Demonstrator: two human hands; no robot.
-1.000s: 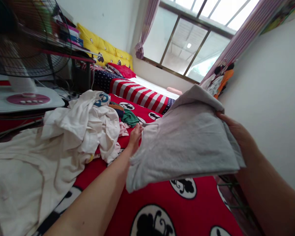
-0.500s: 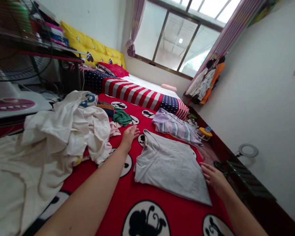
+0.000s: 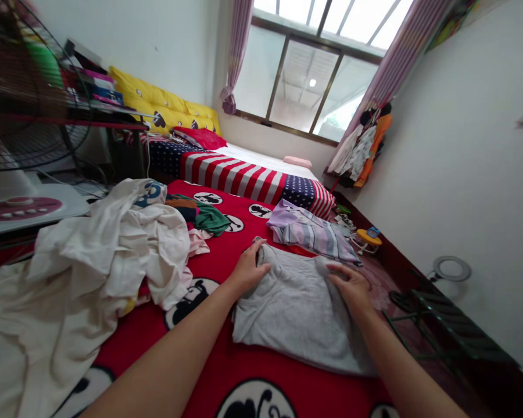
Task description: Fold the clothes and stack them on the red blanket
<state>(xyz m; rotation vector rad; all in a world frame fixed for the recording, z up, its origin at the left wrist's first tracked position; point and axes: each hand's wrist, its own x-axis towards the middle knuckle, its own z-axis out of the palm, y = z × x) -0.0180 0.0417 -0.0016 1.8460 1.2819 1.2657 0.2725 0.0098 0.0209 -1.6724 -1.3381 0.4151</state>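
Note:
A folded grey T-shirt [image 3: 290, 316] lies on the red bedspread [image 3: 209, 371], in front of me. My left hand [image 3: 246, 273] grips its far left corner, thumb on top and fingers around the edge. At the far right corner, my right hand [image 3: 353, 290] holds the cloth, which bunches up slightly by the fingertips. A folded lilac striped garment [image 3: 311, 229] lies just beyond the T-shirt. To the left of my left arm is a loose heap of cream clothes [image 3: 113, 249], with a green garment [image 3: 211, 217] at its far side.
An electric fan [image 3: 21, 197] stands at the left beside a desk [image 3: 113, 119]. Past the bedspread is another bed with a striped, starred cover [image 3: 235, 177]. On the right are a yellow stool [image 3: 368, 237], a ring light [image 3: 452, 269] and a dark green rack [image 3: 453, 325].
Both hands have moved onto the grey T-shirt's far corners and taken hold. Its right edge has been drawn inward and the far edge is now shorter.

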